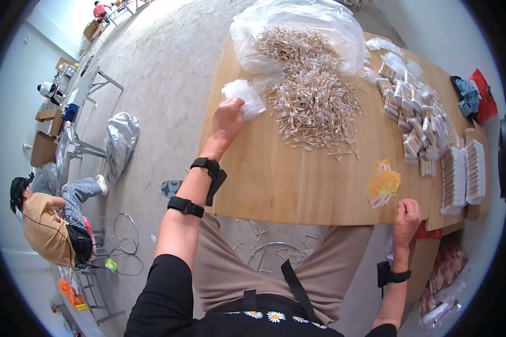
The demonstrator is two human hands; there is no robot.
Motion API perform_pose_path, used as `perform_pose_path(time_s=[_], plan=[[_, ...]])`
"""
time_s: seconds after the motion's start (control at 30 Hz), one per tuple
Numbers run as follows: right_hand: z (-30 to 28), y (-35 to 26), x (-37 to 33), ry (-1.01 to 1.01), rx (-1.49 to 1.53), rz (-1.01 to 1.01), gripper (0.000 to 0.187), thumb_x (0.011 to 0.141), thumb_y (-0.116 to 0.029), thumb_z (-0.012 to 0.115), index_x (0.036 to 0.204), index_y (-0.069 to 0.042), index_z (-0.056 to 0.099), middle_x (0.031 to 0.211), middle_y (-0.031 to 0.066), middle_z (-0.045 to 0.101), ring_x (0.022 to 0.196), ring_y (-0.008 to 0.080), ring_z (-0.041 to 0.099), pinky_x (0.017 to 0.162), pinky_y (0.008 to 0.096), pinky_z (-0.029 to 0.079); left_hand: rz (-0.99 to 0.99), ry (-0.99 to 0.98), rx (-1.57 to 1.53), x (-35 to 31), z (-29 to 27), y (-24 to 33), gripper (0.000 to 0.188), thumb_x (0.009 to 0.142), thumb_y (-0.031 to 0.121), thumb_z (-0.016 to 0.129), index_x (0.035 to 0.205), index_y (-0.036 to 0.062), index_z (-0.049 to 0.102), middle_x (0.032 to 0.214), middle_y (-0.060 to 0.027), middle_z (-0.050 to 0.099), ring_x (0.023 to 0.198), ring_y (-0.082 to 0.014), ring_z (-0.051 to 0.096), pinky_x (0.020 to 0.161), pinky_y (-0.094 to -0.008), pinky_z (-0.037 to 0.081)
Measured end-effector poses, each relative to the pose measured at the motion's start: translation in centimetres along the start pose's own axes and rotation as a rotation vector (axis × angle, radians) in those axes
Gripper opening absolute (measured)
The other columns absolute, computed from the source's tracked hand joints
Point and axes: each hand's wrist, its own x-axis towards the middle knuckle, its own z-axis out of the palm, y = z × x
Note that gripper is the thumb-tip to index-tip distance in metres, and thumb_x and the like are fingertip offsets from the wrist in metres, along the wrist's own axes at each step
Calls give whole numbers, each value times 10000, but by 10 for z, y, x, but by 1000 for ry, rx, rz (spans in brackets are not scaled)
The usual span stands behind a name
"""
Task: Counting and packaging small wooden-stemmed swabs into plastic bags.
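My left hand (227,119) is at the left side of the wooden table (247,185), its fingers closed on the near edge of a stack of small clear plastic bags (245,96). Beyond the right front edge, my right hand (406,220) has its fingers curled together; whatever they may hold is hidden. Just left of that hand lie several yellow printed cards (383,184), overlapping. A loose heap of cotton swabs (317,104) covers the table's middle, spilling from a large clear plastic bag (351,33) at the far side.
Packed swab bundles (413,112) pile up along the right, near an open cardboard box (478,135) and upright rows of packs (454,180). Blue cloth (465,96) lies farther right. Swabs litter the floor below. A seated person (53,219) works at left, past a grey sack (121,146).
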Motion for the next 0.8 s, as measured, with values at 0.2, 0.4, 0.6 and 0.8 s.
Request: perform_pose_path(time_s=[0.2,0.4,0.6,0.8], plan=[[16,-41,4,-46,106,-53,27,849,32,631,849,48,609,886,139,625,785,265,625,722,357,498,-249,40,-154,3,-14,2,169,861,65,620,1017,31,676,897,-202,698,846,-358,688,749,-441,535],[42,-105,3,-232,263,-75,125,890,-84,641,866,38,654,796,125,637,762,237,633,688,339,495,-201,278,-247,-17,-61,45,175,878,21,624,1048,18,665,851,-202,701,763,-288,706,689,-360,536],[93,-246,-8,-831,1228,654,284,989,-276,608,883,-23,683,781,30,661,645,83,596,607,234,503,227,156,-108,-116,-119,117,170,834,14,629,1004,4,634,881,-149,678,839,-299,678,746,-391,536],[126,-292,-36,-840,1213,385,146,932,-136,638,854,-25,690,736,-4,639,651,50,572,613,219,474,210,168,-110,-195,-154,125,219,831,62,676,1037,4,630,953,-126,687,926,-257,680,823,-368,533]])
